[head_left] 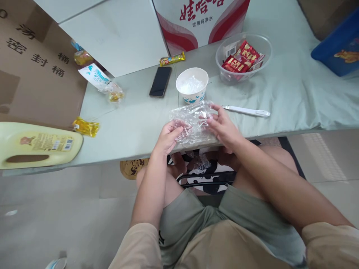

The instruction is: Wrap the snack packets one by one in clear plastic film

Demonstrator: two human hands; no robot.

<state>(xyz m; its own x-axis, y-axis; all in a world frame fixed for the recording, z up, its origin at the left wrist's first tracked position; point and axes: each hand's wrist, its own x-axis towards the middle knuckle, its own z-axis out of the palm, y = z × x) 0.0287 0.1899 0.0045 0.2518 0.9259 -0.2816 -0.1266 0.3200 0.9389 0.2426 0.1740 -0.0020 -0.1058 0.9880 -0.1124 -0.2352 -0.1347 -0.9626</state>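
Observation:
A crumpled sheet of clear plastic film (195,119) is spread between my two hands at the front edge of the table. My left hand (169,136) pinches its left side between thumb and fingers. At the film's right side, my right hand (226,127) has its fingers a little apart, with the fingertips on the plastic and partly behind it. Just beyond the film stands a white paper bowl (192,85) with a blue leaf pattern and clear plastic inside. A white-handled utility knife (246,111) lies to the right, close to my right hand.
Behind the bowl are a black phone (160,82), a yellow snack stick (172,59) and a clear tub (244,73) of red packets. Boxes (204,22) line the back. At left lie yellow wrapped pieces (86,127) and a pale yellow jug (56,147).

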